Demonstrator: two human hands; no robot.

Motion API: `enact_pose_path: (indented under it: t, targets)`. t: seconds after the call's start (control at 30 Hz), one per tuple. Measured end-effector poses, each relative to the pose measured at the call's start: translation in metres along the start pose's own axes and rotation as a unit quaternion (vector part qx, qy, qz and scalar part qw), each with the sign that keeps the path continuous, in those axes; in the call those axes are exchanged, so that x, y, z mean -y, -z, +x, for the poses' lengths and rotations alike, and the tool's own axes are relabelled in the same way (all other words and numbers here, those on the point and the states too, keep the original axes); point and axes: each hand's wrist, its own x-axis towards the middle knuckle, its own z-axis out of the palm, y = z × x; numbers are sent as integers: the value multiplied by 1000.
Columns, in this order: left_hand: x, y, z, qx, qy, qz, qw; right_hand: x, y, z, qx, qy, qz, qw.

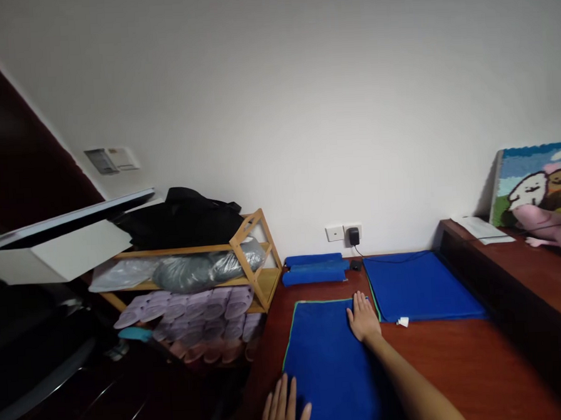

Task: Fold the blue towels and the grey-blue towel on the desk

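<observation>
Head view: right hand (pixel 364 318) laid palm down on the far right corner of a green-edged blue cloth (pixel 328 351), fingers straight and close together. Nearer the body, left hand (pixel 281 407) with fingers fanned and thumb apart, at the cloth's left edge, cut off by the frame; cannot tell whether pressing or just above. Nothing pinched by either. Cloth flat on the reddish table (pixel 467 363), spread between both hands. Looks thin, soft, light; probably limp when lifted, apt to crease or slide under a dragging palm, no breakage risk. Best hold: bound corners or the green hem, one in each hand.

Just right of the right hand: second blue cloth (pixel 420 287), white tag (pixel 403 322) at its near edge. Beyond the right hand, slightly left: bundled blue fabric (pixel 315 271) near the wall. Farther past: black adapter (pixel 354 235) plugged into the socket. Well left of the right hand: wooden rack (pixel 259 261) with pale slippers (pixel 214 304).
</observation>
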Motion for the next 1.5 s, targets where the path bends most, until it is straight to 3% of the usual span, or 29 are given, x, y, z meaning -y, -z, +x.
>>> enact_pose_path:
  t: [0.07, 0.13, 0.23, 0.3, 0.37, 0.43, 0.6, 0.7, 0.93, 1.13, 1.37, 1.5]
  targets:
    - [-38, 18, 44, -63, -44, -14, 997, -4, -5, 1, -2, 0, -3, 1000]
    - [-82, 28, 98, -91, -109, -37, 989, -5, -7, 1, -3, 2, -12, 1000]
    - [-132, 21, 175, -73, -154, -64, 983, -6, -9, 2, -4, 10, -31, 999]
    - [-144, 9, 208, -46, -149, -73, 985, -6, -11, 3, -4, 11, -36, 999]
    - [-136, -3, 224, -32, -143, -72, 987, -5, -12, 3, -10, 3, -33, 999]
    - [-113, -8, 228, -28, -129, -61, 989, -4, -12, 3, -21, -8, -28, 999]
    - [-39, 0, 229, -12, -51, -21, 998, -1, -6, 1, -10, -26, -31, 999]
    - [-15, 2, 233, -6, -38, -17, 999, 1, -3, 1, 4, -29, -35, 999]
    - [-16, 7, 236, 37, -32, -36, 998, 0, 6, 5, 45, -32, -48, 997]
    - [-7, 32, 243, 37, -43, -41, 998, -14, 37, 16, 44, 22, -55, 997]
    - [2, 74, 260, 32, -60, -27, 997, -12, 79, 36, 29, 17, -69, 997]
    - [-1, 117, 260, -1, -71, -35, 997, -3, 122, 39, 23, 45, -42, 998]
